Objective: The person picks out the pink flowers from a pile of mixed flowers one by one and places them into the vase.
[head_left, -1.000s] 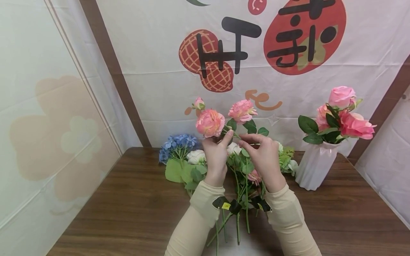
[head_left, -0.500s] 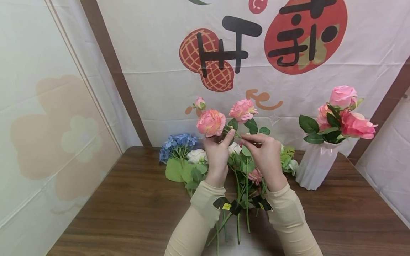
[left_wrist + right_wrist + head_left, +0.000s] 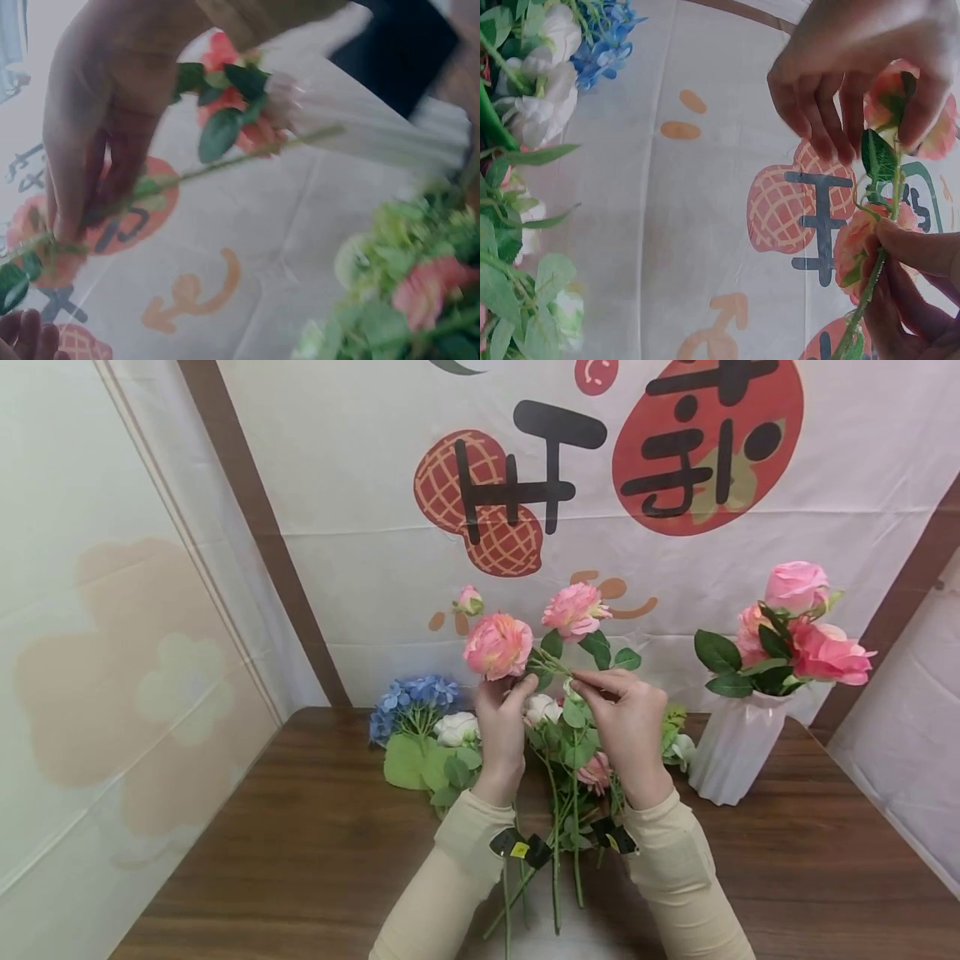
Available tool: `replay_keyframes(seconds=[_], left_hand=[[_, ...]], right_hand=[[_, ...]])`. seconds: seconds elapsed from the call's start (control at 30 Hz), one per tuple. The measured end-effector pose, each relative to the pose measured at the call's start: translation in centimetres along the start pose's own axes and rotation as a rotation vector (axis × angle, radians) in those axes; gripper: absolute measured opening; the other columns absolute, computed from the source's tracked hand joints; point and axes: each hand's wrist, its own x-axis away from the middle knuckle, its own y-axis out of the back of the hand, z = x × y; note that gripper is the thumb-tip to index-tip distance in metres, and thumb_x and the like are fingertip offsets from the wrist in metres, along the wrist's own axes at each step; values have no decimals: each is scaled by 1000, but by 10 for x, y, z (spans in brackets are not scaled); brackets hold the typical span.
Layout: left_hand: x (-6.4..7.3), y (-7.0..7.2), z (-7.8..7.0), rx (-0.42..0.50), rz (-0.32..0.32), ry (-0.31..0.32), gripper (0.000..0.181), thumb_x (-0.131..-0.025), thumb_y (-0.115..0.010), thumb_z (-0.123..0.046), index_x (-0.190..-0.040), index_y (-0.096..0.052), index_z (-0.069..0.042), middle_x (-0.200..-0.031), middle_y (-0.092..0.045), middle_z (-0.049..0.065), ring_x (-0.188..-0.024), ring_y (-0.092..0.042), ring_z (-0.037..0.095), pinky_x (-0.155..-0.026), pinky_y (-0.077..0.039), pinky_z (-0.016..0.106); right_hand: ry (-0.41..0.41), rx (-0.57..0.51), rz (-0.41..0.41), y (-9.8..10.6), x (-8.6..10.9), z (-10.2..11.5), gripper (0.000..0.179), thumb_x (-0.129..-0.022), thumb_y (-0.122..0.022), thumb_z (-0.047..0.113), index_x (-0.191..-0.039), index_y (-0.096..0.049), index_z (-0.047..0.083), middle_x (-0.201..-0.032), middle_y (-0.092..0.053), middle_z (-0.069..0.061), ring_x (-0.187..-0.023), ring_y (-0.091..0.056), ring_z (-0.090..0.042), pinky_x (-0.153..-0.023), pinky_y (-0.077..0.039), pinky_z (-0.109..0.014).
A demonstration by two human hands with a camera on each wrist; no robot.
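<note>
Above the table, my right hand [image 3: 632, 727] pinches the green stem of a peony spray [image 3: 498, 647] between thumb and fingers. The spray bears two ruffled pink blooms, a small bud and dark leaves. In the right wrist view, that same pinch shows below the fork of the stem [image 3: 866, 300]. My left hand [image 3: 501, 735] is right behind the larger bloom, which overlaps its fingertips in the head view. Its fingers [image 3: 821, 112] hang apart around a leaf in the right wrist view, thumb beside the stem. The left wrist view shows the stem's free end pointing toward the vase.
A white fluted vase [image 3: 738, 752] with pink roses [image 3: 832, 652] stands at the right of the wooden table [image 3: 322, 827]. Blue hydrangea [image 3: 412, 702], white roses [image 3: 456, 728] and several green stems lie beneath my hands. A printed cloth [image 3: 360, 610] hangs behind.
My left thumb has drawn down and left, away from the fork of the stem. The peony spray has shifted slightly right, still pinched by my right hand.
</note>
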Motion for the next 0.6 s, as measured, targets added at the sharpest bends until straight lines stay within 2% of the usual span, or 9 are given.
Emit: replay_keyframes(seconds=[0.1, 0.2, 0.33, 0.47, 0.6], left_hand=[[1, 9, 2, -38, 23, -25, 23, -87, -55, -4, -110, -57, -8, -94, -58, -1, -90, -56, 12, -81, -47, 31], [0, 20, 7, -158, 27, -37, 20, -89, -56, -8, -108, -59, -3, -93, -60, 3, -88, -56, 13, -82, -47, 32], [0, 36, 14, -316, 36, 5, 20, -92, -60, -16, -106, -62, -2, -100, -61, 9, -88, -55, 14, -80, -46, 30], [1, 48, 15, -362, 55, 46, 23, -93, -60, -14, -111, -61, 0, -107, -60, 15, -93, -57, 23, -83, -47, 34], [5, 50, 1, -386, 71, 58, 23, -93, -58, -11, -112, -59, 3, -109, -58, 20, -96, -55, 33, -80, -47, 35]], right_hand=[[13, -16, -27, 2, 0, -1, 12, -80, -76, 15, -91, -78, 11, -81, -74, -6, -68, -67, -15, -59, -54, -31], [29, -17, -37, 3, -1, -1, 13, -80, -75, 15, -91, -78, 10, -80, -74, -7, -69, -67, -16, -61, -54, -33], [54, -3, -49, 4, -4, -3, 13, -80, -76, 15, -91, -78, 10, -81, -74, -7, -68, -67, -17, -58, -53, -33], [97, 21, -71, 5, -9, -4, 13, -80, -75, 16, -91, -78, 9, -81, -74, -8, -70, -67, -20, -56, -51, -34], [141, 25, -105, 8, -14, -5, 12, -81, -74, 16, -90, -78, 8, -80, -74, -9, -68, -66, -21, -53, -45, -29]])
